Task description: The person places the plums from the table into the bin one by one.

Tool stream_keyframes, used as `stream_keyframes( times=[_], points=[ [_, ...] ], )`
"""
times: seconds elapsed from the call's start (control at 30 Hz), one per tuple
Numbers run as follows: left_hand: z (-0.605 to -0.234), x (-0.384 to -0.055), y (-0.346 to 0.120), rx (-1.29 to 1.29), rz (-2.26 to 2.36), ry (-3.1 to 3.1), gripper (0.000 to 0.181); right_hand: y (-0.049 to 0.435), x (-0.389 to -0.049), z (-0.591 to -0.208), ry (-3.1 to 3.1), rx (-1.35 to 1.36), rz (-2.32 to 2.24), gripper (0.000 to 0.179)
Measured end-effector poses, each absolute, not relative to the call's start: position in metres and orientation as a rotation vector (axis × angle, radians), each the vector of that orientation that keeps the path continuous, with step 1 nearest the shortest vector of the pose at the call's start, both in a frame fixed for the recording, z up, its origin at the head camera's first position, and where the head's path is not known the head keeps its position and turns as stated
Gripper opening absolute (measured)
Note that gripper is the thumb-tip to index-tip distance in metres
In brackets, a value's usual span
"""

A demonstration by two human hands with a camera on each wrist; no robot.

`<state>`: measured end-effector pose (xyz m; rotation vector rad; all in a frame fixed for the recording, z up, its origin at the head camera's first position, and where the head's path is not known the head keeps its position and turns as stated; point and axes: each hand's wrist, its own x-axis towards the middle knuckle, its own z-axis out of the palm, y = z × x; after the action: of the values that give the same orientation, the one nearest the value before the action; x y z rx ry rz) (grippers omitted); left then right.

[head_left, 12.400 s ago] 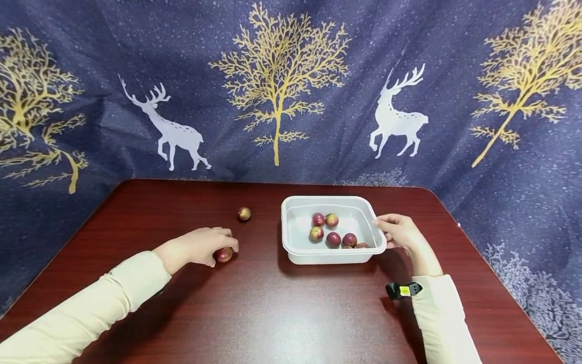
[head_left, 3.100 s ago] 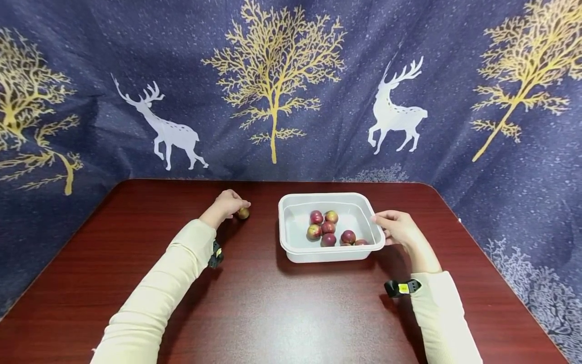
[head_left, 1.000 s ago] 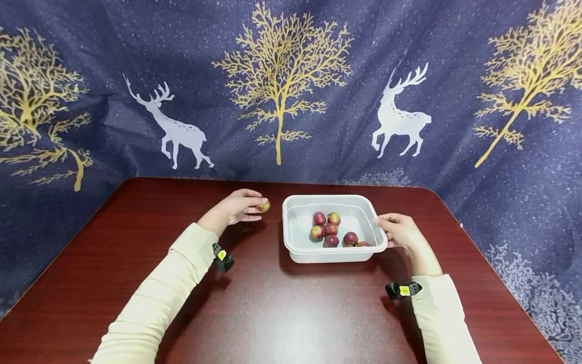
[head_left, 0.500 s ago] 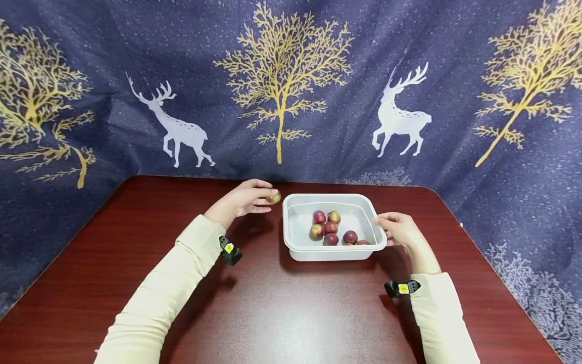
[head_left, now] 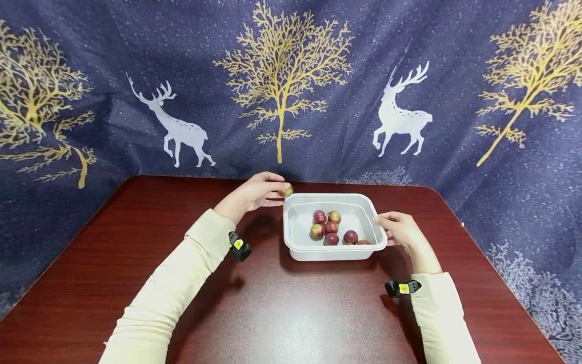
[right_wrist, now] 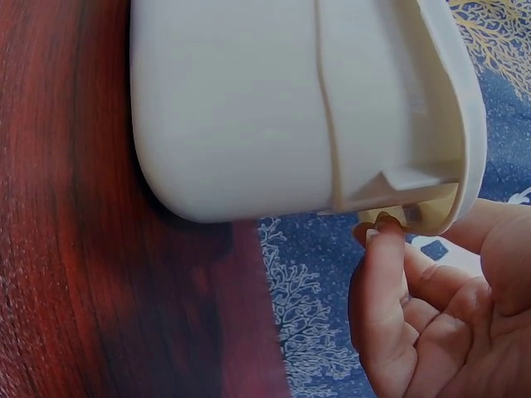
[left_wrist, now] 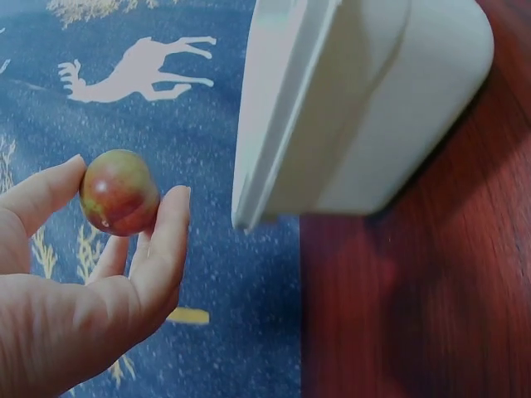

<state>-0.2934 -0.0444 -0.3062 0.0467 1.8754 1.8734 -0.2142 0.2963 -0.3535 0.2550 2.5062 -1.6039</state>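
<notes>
A red and yellow-green plum (left_wrist: pixel 120 192) is pinched between the thumb and fingers of my left hand (head_left: pixel 259 192). In the head view that hand hovers at the far left corner of a white plastic container (head_left: pixel 329 255); in the left wrist view a gap separates the plum from the container's rim (left_wrist: pixel 265 157). Inside the container lie several plums (head_left: pixel 331 227), some partly hidden by its near wall. My right hand (head_left: pixel 400 230) grips the container's right rim, thumb on top and fingers curled beneath, as the right wrist view shows (right_wrist: pixel 431 307).
The container stands on a glossy dark red wooden table (head_left: pixel 291 308). Behind the table hangs a blue cloth (head_left: pixel 336 141) printed with trees and deer. Each wrist carries a black strap, such as the right wrist's camera strap (head_left: pixel 403 288).
My left hand picked up the last plum from the table and carried it right to the container's corner. Another plum went into the container earlier. My right hand kept its hold on the rim.
</notes>
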Motion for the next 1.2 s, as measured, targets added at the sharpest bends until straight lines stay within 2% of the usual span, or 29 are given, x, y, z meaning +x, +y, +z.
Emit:
stream_keyframes(
  times=[0.57, 1.0, 1.2],
  points=[
    [-0.31, -0.288, -0.009, 0.081, 1.767, 1.896, 0.05, 0.298, -0.215, -0.356, 2.521, 0.257, -1.597, 0.046],
    [-0.327, -0.289, 0.008, 0.234, 1.543, 2.144, 0.038, 0.299, -0.216, -0.356, 2.522, 0.263, -1.597, 0.046],
    [-0.327, -0.286, 0.016, 0.272, 1.479, 2.164, 0.04, 0.299, -0.217, -0.356, 2.513, 0.264, -1.602, 0.046]
  ],
)
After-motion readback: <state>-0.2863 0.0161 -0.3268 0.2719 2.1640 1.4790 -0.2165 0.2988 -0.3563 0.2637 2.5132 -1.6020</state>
